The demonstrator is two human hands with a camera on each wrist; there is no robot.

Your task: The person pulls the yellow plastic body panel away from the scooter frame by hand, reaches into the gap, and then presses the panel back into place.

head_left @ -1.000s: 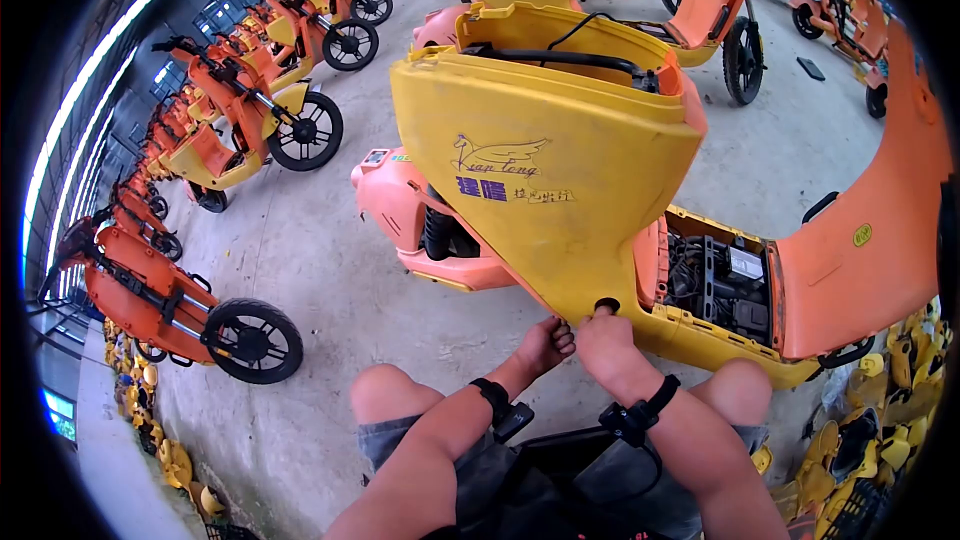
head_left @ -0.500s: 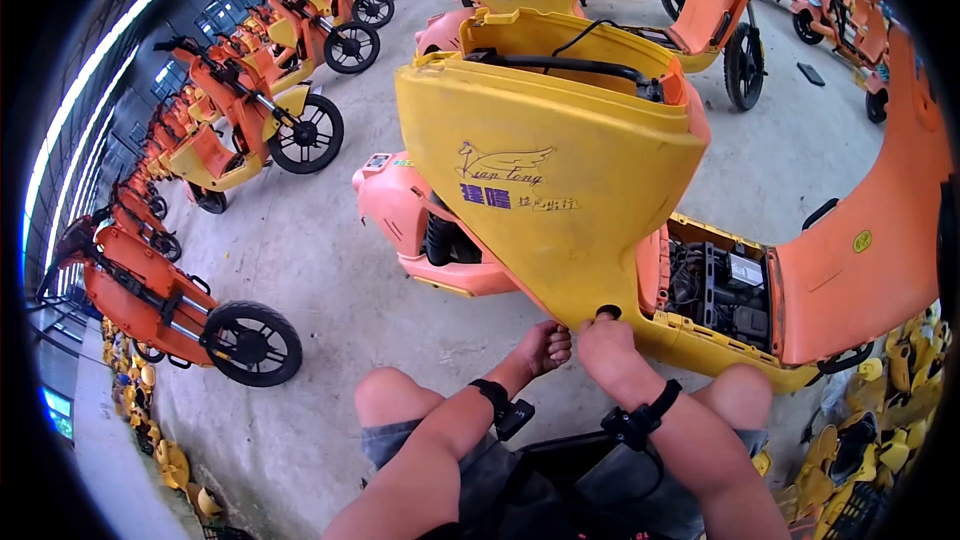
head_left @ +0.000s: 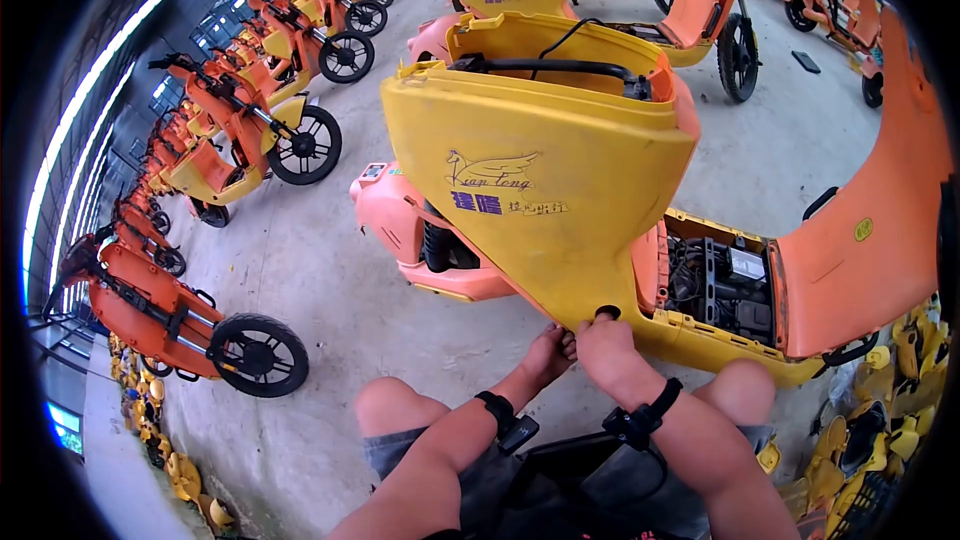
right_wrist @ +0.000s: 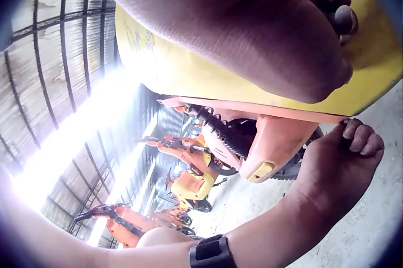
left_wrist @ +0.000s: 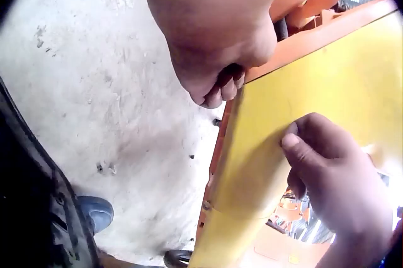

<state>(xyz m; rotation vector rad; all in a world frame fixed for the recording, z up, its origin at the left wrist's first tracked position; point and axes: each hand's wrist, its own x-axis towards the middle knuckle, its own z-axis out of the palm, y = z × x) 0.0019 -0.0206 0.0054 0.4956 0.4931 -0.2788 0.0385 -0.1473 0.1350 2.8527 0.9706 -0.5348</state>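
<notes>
A scooter's yellow body panel (head_left: 540, 155), printed with a bird logo, stands upright and narrows toward its bottom corner. My right hand (head_left: 605, 345) is at this lower part, beside a dark round hole (head_left: 608, 312). In the left wrist view the thumb and forefinger of my right hand (left_wrist: 334, 167) come together against the yellow surface; I cannot tell what lies between them. My left hand (head_left: 548, 355) is just left of it, fingers curled. In the right wrist view the thumb side of my left hand (right_wrist: 346, 155) is right at the panel's orange edge.
Right of the panel, an open compartment (head_left: 722, 280) shows wiring and electrical parts. Orange bodywork (head_left: 850, 260) rises beyond it. A partly stripped scooter (head_left: 175, 315) stands at left, with rows of scooters behind. Yellow plastic pieces (head_left: 840, 460) are heaped at right. A phone-like object (head_left: 805, 62) lies on the floor.
My left hand has turned and moved up to the panel's bottom corner, after being slightly away from it half a second ago. The right hand stays beside the hole. The head view has shifted slightly.
</notes>
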